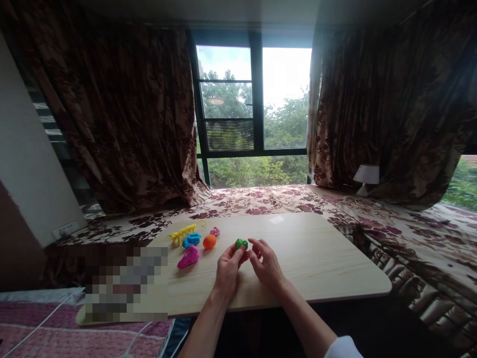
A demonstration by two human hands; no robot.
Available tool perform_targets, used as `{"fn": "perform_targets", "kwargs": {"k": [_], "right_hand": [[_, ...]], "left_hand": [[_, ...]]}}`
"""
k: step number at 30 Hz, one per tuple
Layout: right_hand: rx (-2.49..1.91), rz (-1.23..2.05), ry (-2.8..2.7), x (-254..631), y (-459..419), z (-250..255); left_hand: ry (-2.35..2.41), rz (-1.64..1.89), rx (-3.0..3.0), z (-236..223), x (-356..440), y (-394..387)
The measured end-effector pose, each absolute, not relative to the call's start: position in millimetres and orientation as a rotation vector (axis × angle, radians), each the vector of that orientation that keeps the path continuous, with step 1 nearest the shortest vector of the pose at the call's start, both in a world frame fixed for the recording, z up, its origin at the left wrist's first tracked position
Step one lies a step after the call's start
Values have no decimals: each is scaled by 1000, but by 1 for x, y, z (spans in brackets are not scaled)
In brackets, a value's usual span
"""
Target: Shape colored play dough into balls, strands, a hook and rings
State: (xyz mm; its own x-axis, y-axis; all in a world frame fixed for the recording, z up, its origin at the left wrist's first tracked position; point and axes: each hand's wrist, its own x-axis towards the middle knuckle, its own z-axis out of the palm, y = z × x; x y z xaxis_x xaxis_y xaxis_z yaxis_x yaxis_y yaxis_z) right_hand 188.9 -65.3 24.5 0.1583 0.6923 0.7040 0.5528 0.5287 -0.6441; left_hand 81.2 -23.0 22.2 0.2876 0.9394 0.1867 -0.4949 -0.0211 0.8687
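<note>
A lump of green modelling clay is pinched between the thumb and fingers of my left hand, just above the table. Close on its right, my right hand has its fingers bent and apart, with nothing visible between them. To the left lie an orange ball, a small pink lump, a blue clay piece, a yellow ridged piece and a larger magenta lump.
The pale wood-grain table has rounded corners. A blurred-out patch covers its left end. Behind it runs a ledge with floral cloth, bearing a white lamp at the right. Dark floral curtains flank the window.
</note>
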Motion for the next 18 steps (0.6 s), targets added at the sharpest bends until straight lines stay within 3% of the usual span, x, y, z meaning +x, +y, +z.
{"fn": "perform_targets", "kwargs": {"k": [9, 15, 18], "right_hand": [[-1113, 356, -1371, 188, -66, 25], [-902, 780, -1020, 187, -51, 17], [-904, 805, -988, 192, -49, 15]], "left_hand": [[610, 1223, 1372, 26, 85, -32], [559, 1191, 1336, 29, 86, -33], [545, 1118, 1286, 29, 85, -31]]}}
